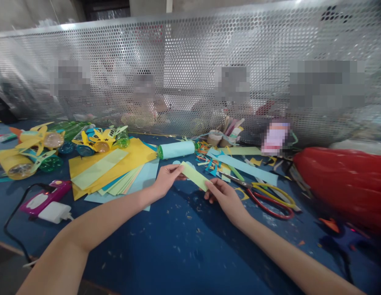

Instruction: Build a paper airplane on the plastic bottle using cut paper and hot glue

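A light green paper strip is stretched between my two hands above the blue table. My left hand pinches its far left end, and my right hand pinches the near right end. Just behind lies a green plastic bottle wrapped in pale blue paper. To the left are yellow sheets with another pale green strip and a fan of coloured paper on them. Right of my right hand lie scissors with yellow and red handles, apart from it.
Decorated bottles crowd the back left, near a purple power strip with a white charger. Paper scraps are strewn behind my hands. A red bag and a glue gun lie right. A perforated metal screen borders the table; people sit beyond.
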A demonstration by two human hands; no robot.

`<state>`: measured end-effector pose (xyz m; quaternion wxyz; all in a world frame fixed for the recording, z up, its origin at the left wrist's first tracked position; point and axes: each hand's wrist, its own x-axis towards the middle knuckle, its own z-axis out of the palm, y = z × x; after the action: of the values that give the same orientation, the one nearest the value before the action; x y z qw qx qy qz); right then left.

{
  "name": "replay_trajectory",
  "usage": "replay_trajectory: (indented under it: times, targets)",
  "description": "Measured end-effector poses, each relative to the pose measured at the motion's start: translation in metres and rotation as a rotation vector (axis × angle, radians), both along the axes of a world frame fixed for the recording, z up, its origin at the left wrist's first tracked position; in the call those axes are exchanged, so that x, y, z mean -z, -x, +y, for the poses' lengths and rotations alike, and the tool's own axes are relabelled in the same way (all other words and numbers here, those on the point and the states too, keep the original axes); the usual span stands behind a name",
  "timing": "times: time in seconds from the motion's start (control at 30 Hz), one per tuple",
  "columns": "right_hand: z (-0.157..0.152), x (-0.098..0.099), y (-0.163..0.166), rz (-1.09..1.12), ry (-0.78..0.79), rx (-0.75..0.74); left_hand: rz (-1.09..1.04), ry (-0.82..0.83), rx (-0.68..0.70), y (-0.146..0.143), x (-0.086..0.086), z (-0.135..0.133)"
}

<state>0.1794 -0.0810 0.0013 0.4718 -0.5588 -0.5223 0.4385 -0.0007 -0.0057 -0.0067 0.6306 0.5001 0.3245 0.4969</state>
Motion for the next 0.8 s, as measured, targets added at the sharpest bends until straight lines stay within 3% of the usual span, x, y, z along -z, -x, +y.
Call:
replay_trajectory:
  times: [0.8]
  targets:
    - [0.0014, 0.0021, -0.0013, -0.024, -0.001, 0.011, -0.025, 0.001, -0.006, -0.0004, 0.0021, 0.0017]
